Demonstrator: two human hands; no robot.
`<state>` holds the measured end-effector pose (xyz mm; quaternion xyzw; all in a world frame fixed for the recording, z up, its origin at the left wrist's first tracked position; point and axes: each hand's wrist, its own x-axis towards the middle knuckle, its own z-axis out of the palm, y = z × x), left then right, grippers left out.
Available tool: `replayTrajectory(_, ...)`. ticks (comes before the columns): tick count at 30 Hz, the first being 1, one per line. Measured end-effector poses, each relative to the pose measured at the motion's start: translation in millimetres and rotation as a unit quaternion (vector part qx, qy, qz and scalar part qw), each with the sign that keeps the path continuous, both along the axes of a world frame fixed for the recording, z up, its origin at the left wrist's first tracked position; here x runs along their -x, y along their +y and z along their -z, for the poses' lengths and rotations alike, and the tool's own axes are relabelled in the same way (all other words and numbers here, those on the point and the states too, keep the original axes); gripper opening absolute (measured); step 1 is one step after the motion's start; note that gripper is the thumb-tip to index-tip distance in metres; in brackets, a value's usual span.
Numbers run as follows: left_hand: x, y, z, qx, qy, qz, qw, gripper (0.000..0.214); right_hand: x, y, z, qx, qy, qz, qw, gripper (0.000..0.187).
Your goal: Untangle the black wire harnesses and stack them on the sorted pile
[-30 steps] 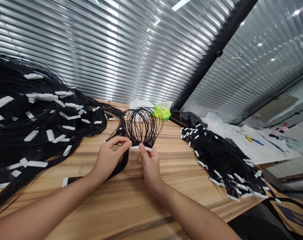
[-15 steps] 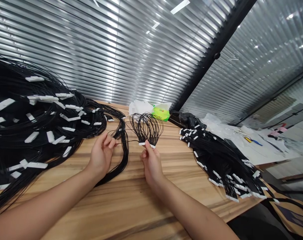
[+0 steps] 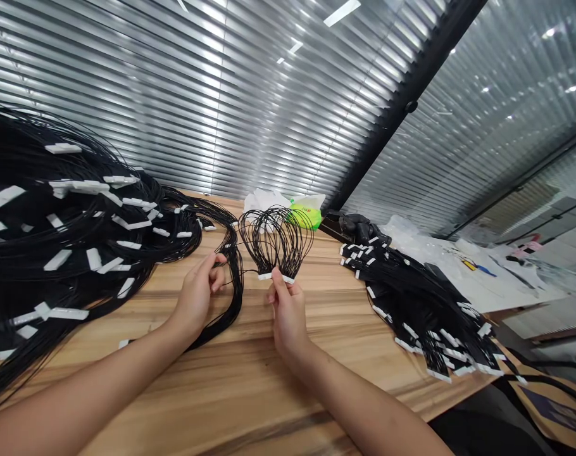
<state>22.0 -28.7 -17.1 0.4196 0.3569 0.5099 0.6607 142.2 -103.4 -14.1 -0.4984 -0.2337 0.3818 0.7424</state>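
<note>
Left hand (image 3: 197, 301) half-curled just beside loose black wires (image 3: 236, 297), grip unclear. Right hand (image 3: 287, 320) pinches white connector strip (image 3: 275, 276) of looped wire bundle (image 3: 276, 242), raised above wooden table (image 3: 269, 373). Big wire heap (image 3: 64, 244) far left. Green bag (image 3: 306, 216) behind bundle. Second wire pile (image 3: 418, 310) right, on table.

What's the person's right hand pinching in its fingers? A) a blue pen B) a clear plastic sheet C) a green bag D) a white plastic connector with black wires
D. The right hand pinches the white plastic connector, and the black wires loop up above it.
</note>
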Motion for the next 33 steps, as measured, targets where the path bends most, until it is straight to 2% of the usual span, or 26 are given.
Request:
replayTrajectory(4, 0, 2, -2.2, 0.002, -0.052, -0.064, 0.997, 0.017, 3, -3, -2.9, 0.001, -0.03, -0.004, 1.0, 0.037)
replayTrajectory(6, 0, 4, -1.1, -0.014, -0.031, -0.111, 0.993, 0.014, 5, -5, -4.3, 0.004, -0.041, -0.006, 0.999, 0.036)
replayTrajectory(8, 0, 5, 0.8, -0.043, 0.004, -0.145, 0.988, 0.02, 7, -7, -5.4, 0.006, -0.047, -0.007, 0.999, 0.034)
replayTrajectory(11, 1, 2, 2.2, -0.137, 0.079, -0.174, 0.972, 0.025, 8, -8, -6.2, 0.005, -0.054, -0.011, 0.998, 0.035)
replayTrajectory(15, 3, -7, -2.0, -0.279, 0.177, -0.167, 0.929, 0.021, 6, -7, -5.2, -0.004, -0.043, -0.009, 0.999, 0.032)
replayTrajectory(18, 2, -13, -4.3, -0.33, 0.209, -0.128, 0.911, 0.028, 2, -3, -4.5, -0.009, -0.018, 0.008, 1.0, 0.034)
replayTrajectory(20, 0, -13, -2.5, -0.321, 0.2, -0.097, 0.921, 0.037, -2, -1, -5.8, -0.012, 0.008, 0.017, 1.0, 0.037)
replayTrajectory(22, -2, -10, 1.9, -0.28, 0.171, -0.063, 0.942, 0.048, -4, 1, -8.9, -0.024, 0.054, 0.001, 0.998, 0.038)
replayTrajectory(25, -5, -2, 8.1, -0.185, 0.095, -0.033, 0.978, 0.056, -3, 2, -14.3, -0.041, 0.147, -0.081, 0.985, 0.037)
replayTrajectory(29, -4, 3, 4.9, -0.105, 0.016, -0.054, 0.993, 0.048, 1, 1, -15.6, -0.03, 0.214, -0.202, 0.955, 0.03)
replayTrajectory(33, -2, 2, -0.1, -0.089, 0.009, -0.083, 0.993, 0.048, 1, -1, -13.8, -0.036, 0.26, -0.268, 0.927, 0.027)
